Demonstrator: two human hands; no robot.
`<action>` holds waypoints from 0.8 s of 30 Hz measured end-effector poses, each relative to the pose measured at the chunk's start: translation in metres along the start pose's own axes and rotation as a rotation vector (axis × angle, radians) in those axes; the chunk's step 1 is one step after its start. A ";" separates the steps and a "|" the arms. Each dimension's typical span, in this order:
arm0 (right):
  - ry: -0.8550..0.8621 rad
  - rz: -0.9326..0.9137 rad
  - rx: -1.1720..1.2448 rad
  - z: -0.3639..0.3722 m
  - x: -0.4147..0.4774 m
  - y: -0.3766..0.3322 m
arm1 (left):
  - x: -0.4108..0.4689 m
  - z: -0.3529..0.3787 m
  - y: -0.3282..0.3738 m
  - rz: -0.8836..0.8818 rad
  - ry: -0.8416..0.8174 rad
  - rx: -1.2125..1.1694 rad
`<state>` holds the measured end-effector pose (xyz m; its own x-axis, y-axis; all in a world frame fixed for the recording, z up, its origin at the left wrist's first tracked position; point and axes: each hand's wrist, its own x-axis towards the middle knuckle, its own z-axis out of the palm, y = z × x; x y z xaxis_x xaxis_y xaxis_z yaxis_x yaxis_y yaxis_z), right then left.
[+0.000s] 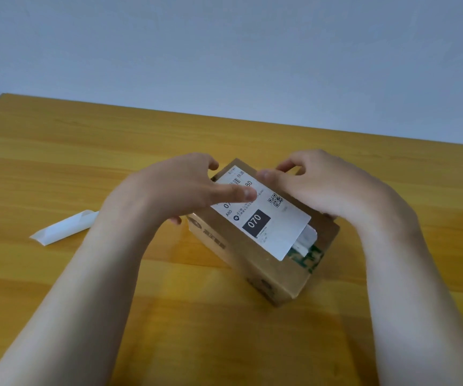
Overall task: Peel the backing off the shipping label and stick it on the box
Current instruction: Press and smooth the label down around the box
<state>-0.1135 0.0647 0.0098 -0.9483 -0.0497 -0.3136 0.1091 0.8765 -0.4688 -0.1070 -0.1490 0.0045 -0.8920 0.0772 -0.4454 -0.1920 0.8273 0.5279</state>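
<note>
In the head view, the hands are covering the far end of the box (269,277) and part of the label's (275,227) print, the small text is blurring past reading, and both forearms are running off the bottom edge. The label is lying face up on the box top, with the left hand's (185,188) thumb pressing its middle and the right hand's (322,185) thumb touching its far edge. Both hands are arching over the box on the table (85,151), fingers curling round its sides and clasping it, while the backing (63,227) is lying well apart to the left.
</note>
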 end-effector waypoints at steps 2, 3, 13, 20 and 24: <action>-0.137 -0.025 0.019 -0.002 -0.003 -0.002 | -0.005 -0.002 0.002 -0.010 -0.075 -0.035; -0.200 -0.042 0.023 -0.003 -0.004 -0.001 | -0.006 -0.002 0.003 0.000 -0.094 -0.054; -0.298 -0.157 0.052 0.006 0.003 0.003 | 0.003 0.008 0.008 0.067 -0.050 -0.021; -0.236 -0.142 0.047 0.011 0.009 0.003 | 0.006 0.011 0.010 0.096 0.025 -0.013; -0.166 -0.155 0.001 0.014 0.012 0.004 | 0.009 0.014 0.009 0.126 0.104 -0.019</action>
<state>-0.1204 0.0606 -0.0072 -0.8914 -0.2622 -0.3696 -0.0340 0.8520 -0.5224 -0.1110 -0.1334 -0.0046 -0.9470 0.1204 -0.2979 -0.0831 0.8038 0.5891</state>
